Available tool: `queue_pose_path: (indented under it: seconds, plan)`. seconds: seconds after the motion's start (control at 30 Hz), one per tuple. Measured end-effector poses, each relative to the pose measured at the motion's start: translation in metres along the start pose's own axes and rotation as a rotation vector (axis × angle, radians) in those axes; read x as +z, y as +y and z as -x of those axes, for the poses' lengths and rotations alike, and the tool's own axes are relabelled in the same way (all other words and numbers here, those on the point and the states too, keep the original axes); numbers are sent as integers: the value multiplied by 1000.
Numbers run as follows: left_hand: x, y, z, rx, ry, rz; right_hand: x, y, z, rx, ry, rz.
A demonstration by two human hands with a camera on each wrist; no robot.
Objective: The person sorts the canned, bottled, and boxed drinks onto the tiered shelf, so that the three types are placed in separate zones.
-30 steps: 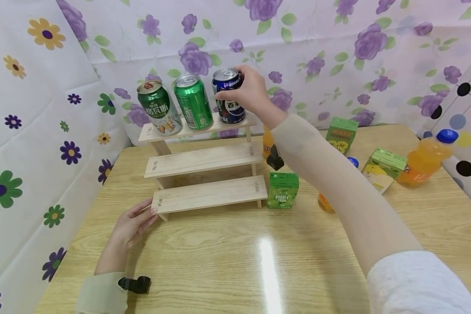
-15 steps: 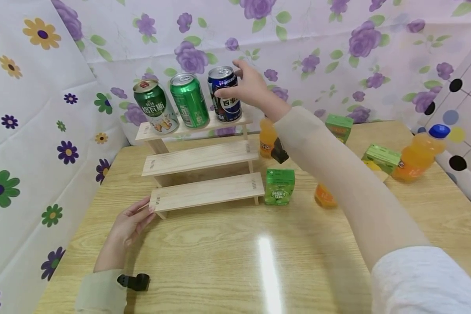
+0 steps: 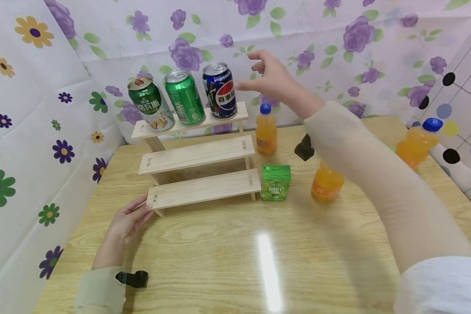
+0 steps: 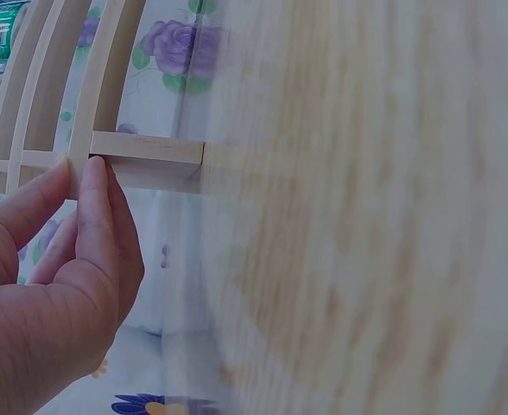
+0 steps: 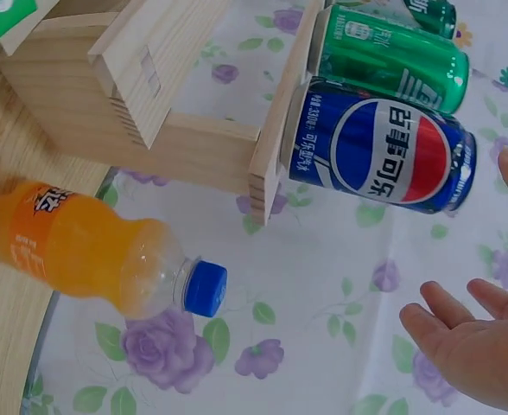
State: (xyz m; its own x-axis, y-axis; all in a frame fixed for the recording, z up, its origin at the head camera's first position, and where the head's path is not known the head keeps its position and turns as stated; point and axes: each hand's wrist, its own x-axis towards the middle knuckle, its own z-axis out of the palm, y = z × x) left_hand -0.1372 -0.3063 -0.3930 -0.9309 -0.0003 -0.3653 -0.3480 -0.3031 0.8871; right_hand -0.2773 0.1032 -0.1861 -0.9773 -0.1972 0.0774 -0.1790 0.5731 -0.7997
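Observation:
A three-step wooden shelf (image 3: 200, 152) stands on the table. On its top step, from left to right, are a dark green and white can (image 3: 151, 104), a bright green can (image 3: 185, 98) and a blue Pepsi can (image 3: 220, 91). My right hand (image 3: 276, 83) hovers just right of the Pepsi can with fingers spread, holding nothing; the right wrist view shows a gap between the fingers and the can. My left hand (image 3: 127, 220) pinches the left end of the lowest step between thumb and fingers, plainly seen in the left wrist view.
Right of the shelf stand a green juice box (image 3: 275, 183) and an orange soda bottle (image 3: 266, 131) behind it. A second orange bottle (image 3: 327, 183) is partly behind my right forearm. Another orange bottle (image 3: 418, 144) is at far right. Floral cloth (image 3: 318, 52) hangs behind the table.
My right hand has let go of the Pepsi can and moved right, away from it. The can stays on the top step. My left hand keeps its hold on the shelf.

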Motion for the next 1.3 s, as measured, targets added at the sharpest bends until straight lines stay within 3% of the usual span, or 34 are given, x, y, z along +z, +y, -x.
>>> queue_pose_path:
  seconds: [0.33, 0.67, 1.1, 1.3]
  plan:
    - [-5, -4, 2, 11, 0, 16, -10, 13, 32, -53, -36, -18]
    - [-3, 1, -1, 38, -26, -12, -1, 49, 67, -120, -53, -72]
    - [-2, 3, 1, 34, -19, -4, 15, 82, 96, -109, -57, -125]
    - [-2, 0, 3, 30, -15, 14, 14, 87, 113, -109, -44, -76]
